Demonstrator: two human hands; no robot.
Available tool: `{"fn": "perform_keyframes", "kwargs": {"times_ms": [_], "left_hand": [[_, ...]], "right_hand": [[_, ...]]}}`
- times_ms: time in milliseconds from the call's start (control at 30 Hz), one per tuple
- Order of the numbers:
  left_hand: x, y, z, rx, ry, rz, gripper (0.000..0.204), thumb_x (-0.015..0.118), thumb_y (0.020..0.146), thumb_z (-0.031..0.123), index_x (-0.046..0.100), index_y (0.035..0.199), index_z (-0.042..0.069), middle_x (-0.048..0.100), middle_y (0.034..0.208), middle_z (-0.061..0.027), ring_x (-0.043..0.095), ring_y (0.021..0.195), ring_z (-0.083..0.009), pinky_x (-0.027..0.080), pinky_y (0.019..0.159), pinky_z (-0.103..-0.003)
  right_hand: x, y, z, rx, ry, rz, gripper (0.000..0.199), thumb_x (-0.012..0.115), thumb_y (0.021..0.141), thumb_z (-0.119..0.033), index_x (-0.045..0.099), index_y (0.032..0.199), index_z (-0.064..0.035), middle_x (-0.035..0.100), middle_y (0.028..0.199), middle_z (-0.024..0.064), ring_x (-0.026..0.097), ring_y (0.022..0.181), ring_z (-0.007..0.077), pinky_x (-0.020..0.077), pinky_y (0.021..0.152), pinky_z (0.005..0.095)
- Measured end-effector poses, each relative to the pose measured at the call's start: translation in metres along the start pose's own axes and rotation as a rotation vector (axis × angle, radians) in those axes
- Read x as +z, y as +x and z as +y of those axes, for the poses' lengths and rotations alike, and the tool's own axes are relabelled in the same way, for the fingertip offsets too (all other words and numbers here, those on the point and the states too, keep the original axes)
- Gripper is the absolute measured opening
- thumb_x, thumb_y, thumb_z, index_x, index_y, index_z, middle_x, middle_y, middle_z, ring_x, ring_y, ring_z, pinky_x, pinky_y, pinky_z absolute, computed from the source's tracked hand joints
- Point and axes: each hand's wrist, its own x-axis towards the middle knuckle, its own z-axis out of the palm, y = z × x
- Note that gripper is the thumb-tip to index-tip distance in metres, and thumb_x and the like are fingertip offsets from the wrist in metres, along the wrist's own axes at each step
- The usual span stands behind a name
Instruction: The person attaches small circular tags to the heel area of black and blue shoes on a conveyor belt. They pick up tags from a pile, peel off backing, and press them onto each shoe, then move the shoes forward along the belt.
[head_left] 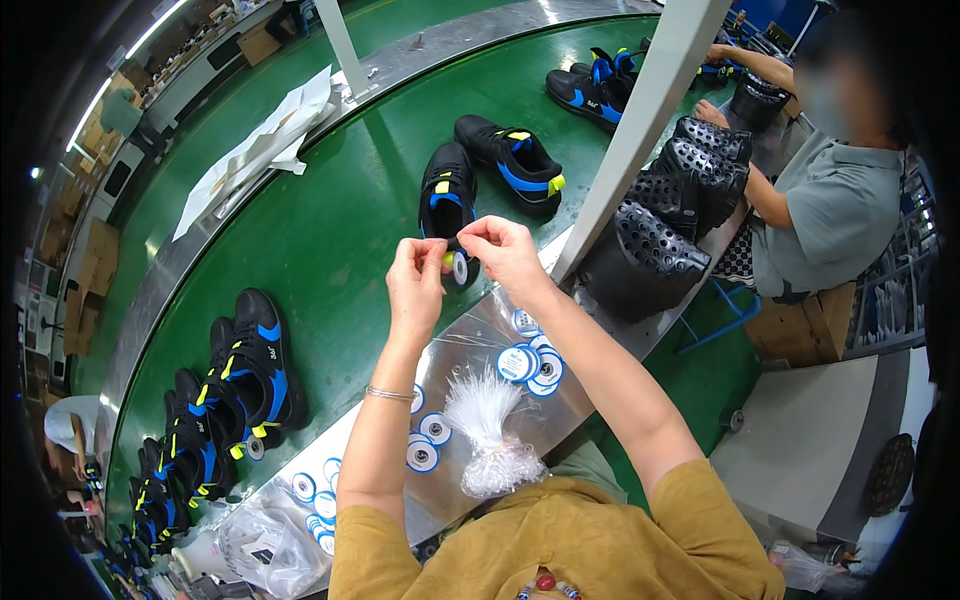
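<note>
Pinching at chest height over the green belt (pixel 330 230), both hands meet just in front of the nearer black-and-blue shoe (pixel 447 200). Left hand (pixel 415 280) has thumb and forefinger closed tight, apparently on a thin clear tie, too fine to confirm; right hand (pixel 503 250) is likewise pinched shut at the fingers, and a round white-and-blue tag (pixel 460 267) hangs just below and between the two hands, touching or nearly touching the shoe's heel end. Whether the tag is already joined to the shoe cannot be told. A second shoe (pixel 515 160) lies just beyond, tilted, apart from the first. On the metal desk (pixel 470 340) under the forearms: loose tags (pixel 528 362) in a small pile, more tags (pixel 425 445) near the left elbow, and a tied bundle of clear plastic ties (pixel 490 435) standing between them. A row of matching shoes (pixel 225 400) runs along the belt at left. Another person in a grey shirt (pixel 835 215) works at far right beside stacked black moulds (pixel 670 220). Judgement: the step looks like fixing the tag, and doing it well means keeping both pinches close together, the tag's hole held square to the tie, and the shoe left flat on the belt so nothing pulls sideways. Slack in the tie should stay short so the tag doesn't spin away.
</note>
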Motion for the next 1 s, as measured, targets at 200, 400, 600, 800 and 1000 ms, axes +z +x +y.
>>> {"fn": "perform_keyframes", "kwargs": {"times_ms": [200,400,600,800,1000], "left_hand": [[-0.016,0.005,-0.016,0.012,-0.037,-0.042,0.014,0.06,0.094,0.006,0.066,0.106,0.001,0.061,0.082,-0.0019,0.054,0.071,-0.0066,0.044,0.061,-0.021],[-0.023,0.003,-0.013,0.249,0.156,-0.106,0.032,0.059,0.09,-0.003,0.065,0.121,0.006,0.059,0.086,-0.0044,0.054,0.081,-0.0137,0.046,0.072,-0.026],[-0.024,-0.002,-0.008,0.278,0.195,-0.075,0.039,0.059,0.087,-0.007,0.064,0.123,0.008,0.06,0.085,-0.0059,0.055,0.081,-0.0165,0.047,0.074,-0.027],[-0.025,-0.002,-0.01,0.341,0.242,-0.048,0.04,0.059,0.087,-0.008,0.064,0.123,0.009,0.06,0.087,-0.006,0.057,0.081,-0.0159,0.049,0.074,-0.028],[-0.025,-0.004,-0.021,0.281,0.155,0.028,0.039,0.06,0.089,-0.006,0.063,0.126,0.008,0.061,0.09,-0.0029,0.057,0.082,-0.0103,0.048,0.076,-0.024]], "right_hand": [[0.006,0.006,0.01,-0.077,0.003,-0.045,0.007,0.07,0.085,-0.005,0.064,0.087,-0.0014,0.063,0.081,-0.0007,0.056,0.075,0.0056,0.0459,0.067,0.0208],[0.01,0.008,0.006,-0.039,-0.021,-0.086,0.008,0.071,0.084,-0.005,0.063,0.085,-0.0026,0.061,0.079,-0.0008,0.054,0.074,0.0059,0.0441,0.065,0.0219],[0.015,0.012,0.007,-0.039,-0.024,-0.141,0.008,0.07,0.084,-0.005,0.063,0.084,-0.0023,0.06,0.079,-0.0007,0.053,0.073,0.0062,0.0438,0.065,0.0221],[0.018,0.014,0.015,-0.033,-0.071,-0.19,0.008,0.07,0.084,-0.005,0.063,0.085,-0.0022,0.06,0.078,-0.0011,0.053,0.073,0.006,0.0441,0.065,0.0226],[0.017,0.004,0.004,0.183,0.036,-0.166,0.009,0.066,0.088,-0.014,0.064,0.088,-0.0047,0.06,0.077,-0.0011,0.048,0.065,0.0032,0.0357,0.052,0.0198]]}}
